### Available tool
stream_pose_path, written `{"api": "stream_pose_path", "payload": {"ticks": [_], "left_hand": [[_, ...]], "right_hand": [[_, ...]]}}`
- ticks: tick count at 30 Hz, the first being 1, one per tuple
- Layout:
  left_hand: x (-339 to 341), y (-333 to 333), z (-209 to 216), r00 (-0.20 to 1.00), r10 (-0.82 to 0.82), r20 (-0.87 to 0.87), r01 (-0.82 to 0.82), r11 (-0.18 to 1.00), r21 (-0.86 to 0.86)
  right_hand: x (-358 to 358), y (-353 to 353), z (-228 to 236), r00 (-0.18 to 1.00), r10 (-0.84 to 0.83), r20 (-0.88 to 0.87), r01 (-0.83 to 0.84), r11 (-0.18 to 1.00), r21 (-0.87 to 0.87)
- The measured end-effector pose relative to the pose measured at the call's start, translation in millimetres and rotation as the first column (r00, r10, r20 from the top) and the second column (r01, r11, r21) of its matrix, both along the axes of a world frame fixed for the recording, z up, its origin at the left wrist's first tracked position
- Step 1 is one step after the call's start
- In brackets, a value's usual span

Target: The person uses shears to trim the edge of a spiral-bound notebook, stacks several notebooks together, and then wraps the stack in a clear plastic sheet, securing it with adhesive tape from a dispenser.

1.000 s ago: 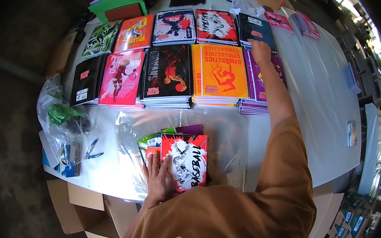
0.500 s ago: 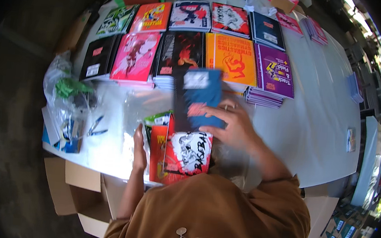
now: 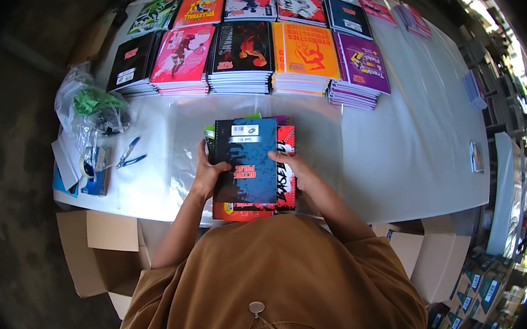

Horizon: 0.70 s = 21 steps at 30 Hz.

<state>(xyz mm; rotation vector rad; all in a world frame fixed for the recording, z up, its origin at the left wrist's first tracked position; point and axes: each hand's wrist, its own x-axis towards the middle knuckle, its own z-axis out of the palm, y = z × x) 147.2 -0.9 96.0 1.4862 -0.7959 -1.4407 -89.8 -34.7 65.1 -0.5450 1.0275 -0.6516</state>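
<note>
A small stack of spiral notebooks lies in front of me, a dark blue notebook with a white label on top. Beneath it, a red and white notebook with black lettering juts out at the right, and an orange one shows at the near end. Green and purple corners peek out at the far end. My left hand is closed on the stack's left edge, thumb on the blue cover. At the right edge my right hand grips the stack, its thumb on the blue notebook; its other fingers are mostly hidden.
Two rows of notebook piles, including an orange pile and a purple one, span the table's far side. A transparent plastic sheet lies under my stack. Pliers and a plastic bag are left; open cardboard boxes stand below.
The blue notebook has come down onto the stack from my right hand. Both hands now hold the stack's sides, my left thumb over the cover. The view has shifted slightly.
</note>
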Motion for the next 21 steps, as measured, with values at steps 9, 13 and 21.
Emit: {"api": "stream_pose_path", "payload": {"ticks": [9,13,21], "left_hand": [[11.3,67.0,47.9,0.975,-0.122,-0.187,0.047,0.932,-0.36],[8.8,56.9,44.8,0.973,-0.217,-0.079,0.166,0.895,-0.415],[6.5,66.1,17.0,0.991,-0.109,0.079,0.134,0.852,-0.506]], "right_hand": [[-7.0,65.1,67.4,0.99,-0.129,-0.051,0.04,0.614,-0.788],[-6.0,59.6,45.3,0.932,-0.158,0.328,0.355,0.594,-0.722],[2.5,73.4,53.3,0.953,-0.158,0.257,0.295,0.668,-0.684]]}}
